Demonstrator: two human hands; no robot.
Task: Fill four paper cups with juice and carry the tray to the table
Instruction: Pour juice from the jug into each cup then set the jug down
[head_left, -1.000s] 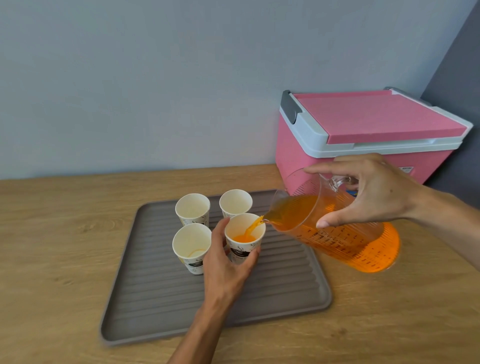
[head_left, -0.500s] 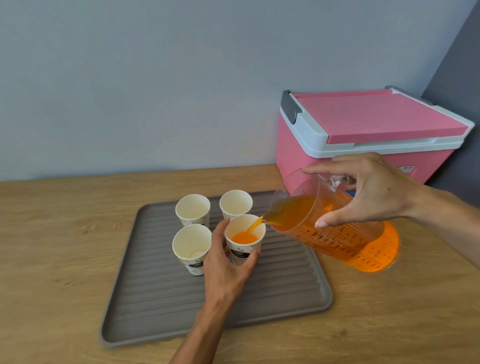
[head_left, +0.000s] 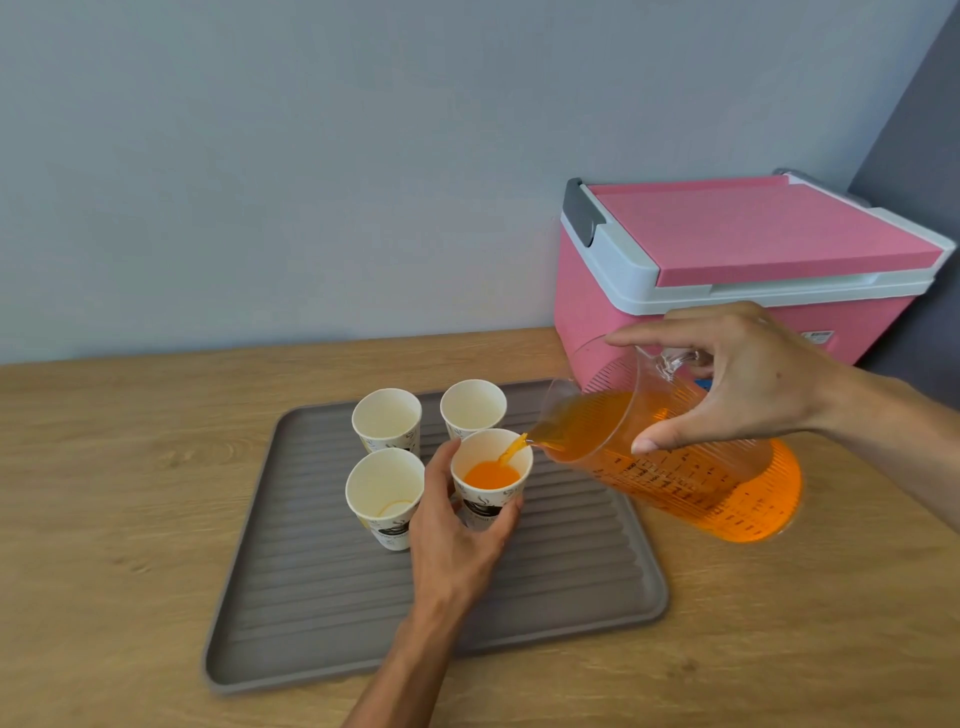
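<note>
Several white paper cups stand on a grey ribbed tray (head_left: 322, 613). My left hand (head_left: 457, 540) grips the front right cup (head_left: 491, 480) from the near side; orange juice covers its bottom. My right hand (head_left: 748, 384) holds a clear measuring jug (head_left: 691, 467) of orange juice by its handle, tilted left, and a thin stream runs from the spout into that cup. The front left cup (head_left: 384, 493), the back left cup (head_left: 387, 421) and the back right cup (head_left: 472, 408) hold no juice.
A pink cooler box (head_left: 727, 270) with a white rim and shut lid stands at the back right against the wall. The tray lies on a wooden counter (head_left: 104, 493). A dark wall edge closes off the far right.
The juice level in the front right cup has risen as the stream keeps pouring. Both hands and the jug have stayed nearly in place.
</note>
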